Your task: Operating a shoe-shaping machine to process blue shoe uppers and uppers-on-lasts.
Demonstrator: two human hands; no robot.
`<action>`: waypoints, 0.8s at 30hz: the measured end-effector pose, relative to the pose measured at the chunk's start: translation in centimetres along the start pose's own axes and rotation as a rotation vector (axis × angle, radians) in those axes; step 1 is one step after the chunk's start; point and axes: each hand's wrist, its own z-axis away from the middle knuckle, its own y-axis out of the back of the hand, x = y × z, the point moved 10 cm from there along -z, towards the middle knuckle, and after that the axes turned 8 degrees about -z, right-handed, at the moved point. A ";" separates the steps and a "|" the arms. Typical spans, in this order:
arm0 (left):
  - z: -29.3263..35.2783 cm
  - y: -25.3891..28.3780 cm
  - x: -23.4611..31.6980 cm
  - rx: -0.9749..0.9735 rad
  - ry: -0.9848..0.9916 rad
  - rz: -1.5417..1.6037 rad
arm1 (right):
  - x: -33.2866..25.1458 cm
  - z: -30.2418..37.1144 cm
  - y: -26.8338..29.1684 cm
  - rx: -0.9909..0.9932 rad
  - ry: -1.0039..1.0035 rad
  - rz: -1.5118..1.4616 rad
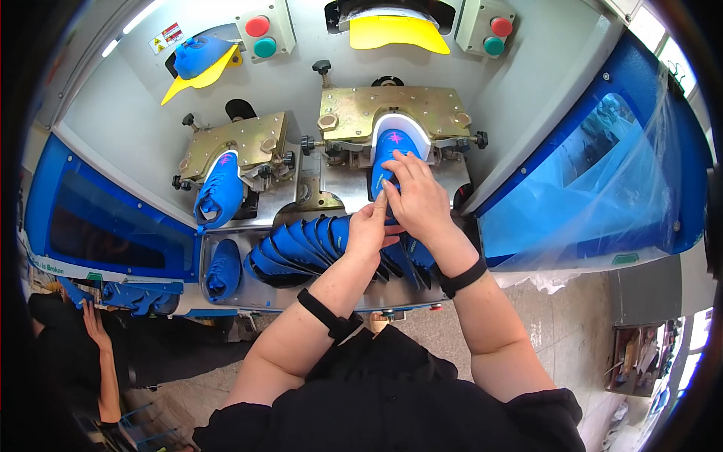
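Observation:
A blue shoe upper [393, 141] with a pink mark sits toe-first in the white curved mould [422, 134] of the right-hand clamp station. My right hand [419, 197] lies over its near part, fingers bent and thumb tucked against its edge. From below, my left hand [366, 230] pinches the near end of the same upper, its thumb and forefinger meeting my right thumb. The gripped edge is mostly hidden under my fingers. Just below both hands, a fanned row of blue shoe uppers [297, 252] lies in a metal tray [252, 297].
A laced blue shoe [218, 192] sits in the left clamp station [226, 147]; another shoe [223, 270] lies at the tray's left. Above are a yellow flap [399, 34] and button boxes [265, 34]. Blue side panels [580, 173] flank the machine. A co-worker's arm [105, 361] shows at lower left.

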 end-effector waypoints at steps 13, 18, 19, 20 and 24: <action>-0.3 0.0 -1.7 -0.137 0.078 0.023 | 0.6 0.8 -0.1 -0.025 0.016 0.033; 2.8 5.8 -1.8 -0.229 0.063 0.007 | 5.5 7.3 5.3 0.332 -0.276 -0.301; 3.1 6.8 -2.2 -0.243 0.064 0.005 | 6.9 9.0 4.7 0.285 -0.407 -0.199; 3.5 7.7 -3.1 -0.263 0.103 -0.016 | 8.2 10.8 3.8 0.236 -0.542 -0.100; 5.7 6.1 -5.0 -0.482 0.198 -0.082 | 11.3 14.2 -0.8 -0.067 -0.677 -0.017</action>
